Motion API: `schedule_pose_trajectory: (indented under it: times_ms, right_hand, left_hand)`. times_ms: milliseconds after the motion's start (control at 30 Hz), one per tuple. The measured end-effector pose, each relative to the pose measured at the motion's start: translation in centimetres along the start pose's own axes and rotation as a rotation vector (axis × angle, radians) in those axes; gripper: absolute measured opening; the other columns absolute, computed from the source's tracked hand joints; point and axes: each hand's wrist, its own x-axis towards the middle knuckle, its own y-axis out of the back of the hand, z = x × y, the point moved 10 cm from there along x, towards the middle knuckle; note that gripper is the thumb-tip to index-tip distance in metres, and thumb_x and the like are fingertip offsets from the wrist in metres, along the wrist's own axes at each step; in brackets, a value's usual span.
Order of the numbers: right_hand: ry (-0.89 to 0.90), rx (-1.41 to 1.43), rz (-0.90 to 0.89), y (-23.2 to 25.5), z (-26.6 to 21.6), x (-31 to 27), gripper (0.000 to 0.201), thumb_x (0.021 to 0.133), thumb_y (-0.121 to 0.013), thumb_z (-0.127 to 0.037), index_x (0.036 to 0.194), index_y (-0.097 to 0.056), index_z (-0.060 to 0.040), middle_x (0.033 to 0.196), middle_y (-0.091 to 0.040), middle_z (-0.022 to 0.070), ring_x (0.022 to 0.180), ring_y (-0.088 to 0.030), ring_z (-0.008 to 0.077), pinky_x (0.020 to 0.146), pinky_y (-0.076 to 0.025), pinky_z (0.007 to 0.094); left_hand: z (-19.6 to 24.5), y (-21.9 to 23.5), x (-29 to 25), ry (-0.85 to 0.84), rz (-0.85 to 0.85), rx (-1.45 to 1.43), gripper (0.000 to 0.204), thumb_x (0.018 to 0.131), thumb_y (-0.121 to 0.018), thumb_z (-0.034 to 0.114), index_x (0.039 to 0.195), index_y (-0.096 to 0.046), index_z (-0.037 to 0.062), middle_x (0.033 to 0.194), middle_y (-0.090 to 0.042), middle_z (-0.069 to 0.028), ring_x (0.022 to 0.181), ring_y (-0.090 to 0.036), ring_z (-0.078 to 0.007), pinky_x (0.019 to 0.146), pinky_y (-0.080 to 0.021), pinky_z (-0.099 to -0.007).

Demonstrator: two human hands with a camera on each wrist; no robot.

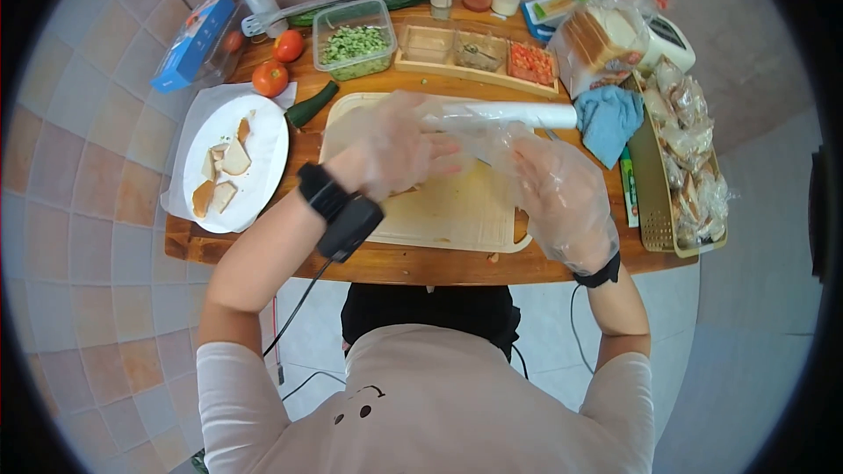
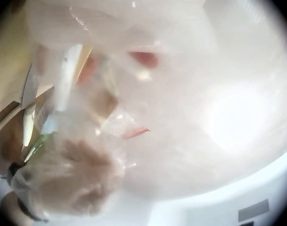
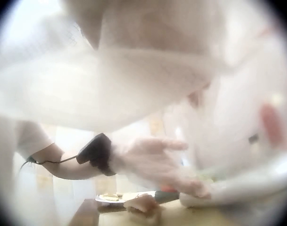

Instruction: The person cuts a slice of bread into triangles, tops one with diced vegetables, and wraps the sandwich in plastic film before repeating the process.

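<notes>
My left hand [image 1: 399,154], in a clear plastic glove, is over the cutting board [image 1: 439,219]; its fingers and thumb reach out straight in the right wrist view. Opposite it, my right hand [image 1: 562,189] wears a loose clear glove, fingers pointing toward the left hand. Thin clear plastic [image 1: 492,136] stretches from the right fingers toward the left hand. Behind the hands lies a white roll of plastic film [image 1: 527,115]. Under the left hand, a brownish piece [image 3: 143,207] sits on the board. Blurred plastic covers much of both wrist views.
To the left, a white plate [image 1: 263,202] bears bread scraps, with tomatoes [image 1: 270,79] and a cut cucumber [image 1: 313,105] nearby. Behind the board stand a tub of chopped greens [image 1: 356,39] and a sectioned tray [image 1: 474,70]. Rightward are a blue cloth [image 1: 608,118] and a basket [image 1: 654,211] of wrapped food.
</notes>
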Motion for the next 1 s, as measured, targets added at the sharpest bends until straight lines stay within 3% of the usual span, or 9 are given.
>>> schedule_pose_trajectory:
  times_ms: [100,167,267,333,433,633,700,933,1000]
  right_hand:
    - [-0.023,0.019,-0.035,-0.5,0.1,0.3,0.034,0.081,-0.078,-0.002,0.112,-0.066,-0.0083,0.083,-0.066,0.0098,0.072,-0.064,0.0292,0.066,-0.052,0.042]
    - [-0.004,-0.021,-0.062,-1.8,0.9,-0.3,0.036,0.08,-0.078,0.0,0.113,-0.065,-0.0083,0.086,-0.067,0.0097,0.076,-0.065,0.0302,0.067,-0.052,0.042]
    - [0.001,-0.036,-0.092,-2.3,0.9,-0.2,0.04,0.079,-0.076,0.002,0.115,-0.065,-0.0083,0.091,-0.068,0.0104,0.08,-0.065,0.0316,0.07,-0.053,0.0426]
    - [-0.003,-0.017,-0.099,-2.0,0.6,-0.3,0.042,0.078,-0.076,0.003,0.117,-0.065,-0.0082,0.094,-0.069,0.0109,0.082,-0.066,0.0323,0.071,-0.053,0.0429]
    - [-0.017,0.034,-0.109,-1.0,0.1,-1.0,0.043,0.077,-0.074,0.004,0.118,-0.066,-0.0077,0.097,-0.07,0.0114,0.082,-0.067,0.0322,0.072,-0.054,0.0431]
    - [0.012,0.093,-0.512,-6.9,-5.1,-6.1,0.041,0.078,-0.077,-0.021,0.115,-0.067,-0.0056,0.108,-0.069,0.0091,0.097,-0.067,0.0312,0.083,-0.055,0.0409]
    - [0.053,0.138,-0.35,-6.0,-7.0,-4.8,0.041,0.078,-0.078,-0.03,0.112,-0.069,-0.0082,0.105,-0.069,0.0103,0.099,-0.067,0.037,0.086,-0.055,0.0433]
    - [-0.236,-0.039,-0.655,-3.3,0.7,-7.4,0.022,0.08,-0.073,-0.016,0.099,-0.069,-0.007,0.1,-0.069,0.0104,0.096,-0.068,0.0319,0.086,-0.054,0.0436]
    - [-0.149,-0.225,-0.462,-2.5,3.4,-7.9,0.019,0.088,-0.068,-0.015,0.102,-0.065,-0.004,0.095,-0.069,0.0129,0.089,-0.067,0.0343,0.081,-0.053,0.0448]
  left_hand:
    - [1.9,1.2,4.5,-0.062,-0.037,-0.07,0.071,0.102,-0.056,0.041,0.154,-0.032,0.0004,0.16,-0.024,-0.0334,0.146,-0.032,-0.0398,0.118,-0.034,-0.0579]
    - [4.0,0.9,6.0,-0.284,-0.02,0.86,0.076,0.102,-0.057,0.044,0.156,-0.028,0.0008,0.161,-0.022,-0.0349,0.146,-0.031,-0.0409,0.117,-0.034,-0.058]
    - [5.4,0.4,5.2,-0.455,-0.048,0.774,0.094,0.098,-0.063,0.054,0.158,-0.017,-0.0009,0.159,-0.026,-0.0331,0.14,-0.038,-0.0398,0.112,-0.038,-0.058]
    - [3.1,0.8,4.7,-0.212,0.02,0.066,0.102,0.095,-0.065,0.059,0.159,-0.013,-0.0019,0.158,-0.029,-0.03,0.136,-0.041,-0.0381,0.111,-0.039,-0.0582]
    - [-0.4,-0.7,-2.3,-0.13,0.228,-0.089,0.076,0.099,-0.059,0.056,0.141,-0.042,-0.0048,0.14,-0.051,-0.0256,0.125,-0.054,-0.0358,0.105,-0.046,-0.0532]
    - [-8.2,-5.3,-7.7,-0.007,0.019,-0.211,0.062,0.106,-0.052,0.051,0.15,-0.044,0.0075,0.134,-0.061,-0.0119,0.124,-0.058,-0.0294,0.106,-0.045,-0.0529]
    - [-9.4,-3.1,-6.5,-0.042,0.015,-0.28,0.052,0.108,-0.05,0.044,0.147,-0.049,0.0106,0.132,-0.064,-0.0099,0.12,-0.062,-0.0285,0.105,-0.048,-0.0482]
    - [-11.9,4.0,-5.0,-0.138,0.234,0.279,0.035,0.106,-0.056,0.02,0.136,-0.061,0.0023,0.122,-0.068,-0.0094,0.112,-0.067,-0.0241,0.092,-0.055,-0.0356]
    - [-11.6,4.6,-5.2,-0.244,0.182,0.574,0.039,0.105,-0.059,0.021,0.14,-0.059,0.0031,0.116,-0.067,-0.0076,0.107,-0.065,-0.0163,0.086,-0.054,-0.0298]
